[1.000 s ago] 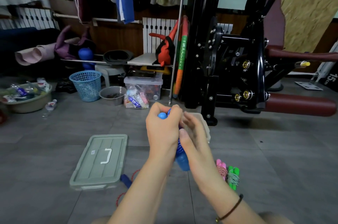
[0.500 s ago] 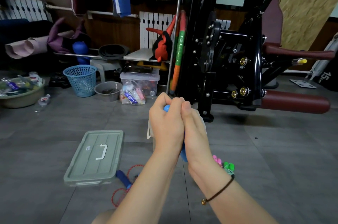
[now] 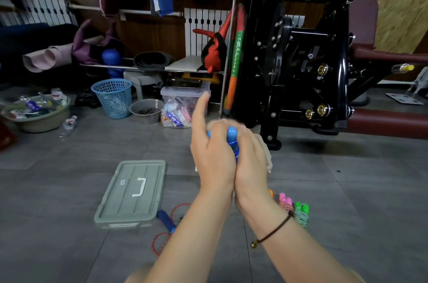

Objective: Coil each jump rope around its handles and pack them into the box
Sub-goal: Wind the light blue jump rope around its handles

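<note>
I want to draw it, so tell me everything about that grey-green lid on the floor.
The lid is grey-green, plastic-looking, a rounded rectangle with long raised ribs. A white handle sits in its middle, a small white label beside it. It lies flat on the grey floor, left of the left hand, nothing on it. A blue rope handle lies by its near right corner; I cannot tell if they touch.

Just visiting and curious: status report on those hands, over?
Left hand and right hand both grip the blue jump rope. Box just beyond, lid off. Red jump rope loose on floor, nothing blocking.
</note>
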`<state>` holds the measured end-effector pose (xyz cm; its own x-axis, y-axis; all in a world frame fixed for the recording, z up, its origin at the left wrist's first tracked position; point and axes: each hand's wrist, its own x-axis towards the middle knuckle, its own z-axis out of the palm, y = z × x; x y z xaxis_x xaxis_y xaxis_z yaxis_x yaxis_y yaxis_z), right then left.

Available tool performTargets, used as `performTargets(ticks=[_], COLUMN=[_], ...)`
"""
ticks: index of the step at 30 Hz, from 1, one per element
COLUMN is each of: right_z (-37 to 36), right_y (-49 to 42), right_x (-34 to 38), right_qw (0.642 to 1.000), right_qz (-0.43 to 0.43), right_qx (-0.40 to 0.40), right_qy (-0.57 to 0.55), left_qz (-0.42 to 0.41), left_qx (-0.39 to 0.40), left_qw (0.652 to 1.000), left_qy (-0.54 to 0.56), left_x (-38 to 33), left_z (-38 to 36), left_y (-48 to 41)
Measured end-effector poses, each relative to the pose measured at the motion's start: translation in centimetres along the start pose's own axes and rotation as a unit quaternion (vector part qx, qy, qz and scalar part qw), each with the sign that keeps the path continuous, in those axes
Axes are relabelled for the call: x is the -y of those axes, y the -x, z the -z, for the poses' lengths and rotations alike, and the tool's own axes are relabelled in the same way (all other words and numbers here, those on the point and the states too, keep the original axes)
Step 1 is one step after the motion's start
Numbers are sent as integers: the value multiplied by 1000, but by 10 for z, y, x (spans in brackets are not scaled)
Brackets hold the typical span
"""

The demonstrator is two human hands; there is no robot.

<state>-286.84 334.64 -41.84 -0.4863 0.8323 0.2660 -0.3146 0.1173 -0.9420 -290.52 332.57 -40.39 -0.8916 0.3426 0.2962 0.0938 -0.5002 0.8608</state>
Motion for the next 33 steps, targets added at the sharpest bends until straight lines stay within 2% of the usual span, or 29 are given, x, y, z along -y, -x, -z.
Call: performTargets(ticks=[5, 10, 13, 15, 16, 18, 20, 22, 23, 24, 25, 26, 27, 28, 29, 32, 33], right_z=[9, 28, 44, 58, 63, 67, 62, 60, 61, 64, 69, 75, 83, 90, 96, 106, 108], right_y=[-6, -13, -23, -28, -28, -24, -18, -15, -16, -18, -23, -28, -34, -39, -43, -46, -44], right_x=[-20, -20, -24, -29, -30, -33, -34, -40, -43, -45, -47, -48, -51, -51, -52, -50, -47], right_qw=[1000, 999, 998, 987, 976, 935, 896, 881, 882, 885, 889, 895, 902, 910, 918, 934, 936], right_qz=[-16, -25, -41, -109, -179, -347, -441, -468, -466, -460, -450, -434, -412, -384, -350, -234, -194], right_qx=[16, 28, 19, -11, -11, 25, 45, 8, -19, -46, -77, -104, -129, -148, -162, -170, -170], right_qy=[15, 28, 53, 116, 128, 65, -34, -72, -70, -60, -44, -21, 14, 56, 95, 208, 238], left_qz=[-3, 0, 18, 73, 96, 96, 66, 5, -53, -119, -184, -229, -255, -261, -244, -110, -63], left_qx=[-27, 66, 17, -67, -105, -147, -139, -85, -30, 39, 102, 143, 160, 160, 157, 156, 160], left_qw=[999, 995, 998, 995, 987, 978, 987, 990, 975, 935, 875, 817, 780, 765, 769, 844, 857], left_qy=[-45, -80, -59, 31, 79, 113, 48, -109, -216, -332, -437, -509, -548, -566, -569, -500, -485], left_x=[22, 30, 25, 25, 26, 32, 39, 46, 49, 52, 54, 55, 56, 55, 55, 53, 52], left_z=[1, -9, -10, -3, 1, 8, 8, 5, 7, 10, 13, 17, 19, 19, 18, 14, 14], left_y=[-12, -14, -23, -32, -37, -43, -43, -35, -31, -28, -26, -24, -22, -19, -16, -13, -14])
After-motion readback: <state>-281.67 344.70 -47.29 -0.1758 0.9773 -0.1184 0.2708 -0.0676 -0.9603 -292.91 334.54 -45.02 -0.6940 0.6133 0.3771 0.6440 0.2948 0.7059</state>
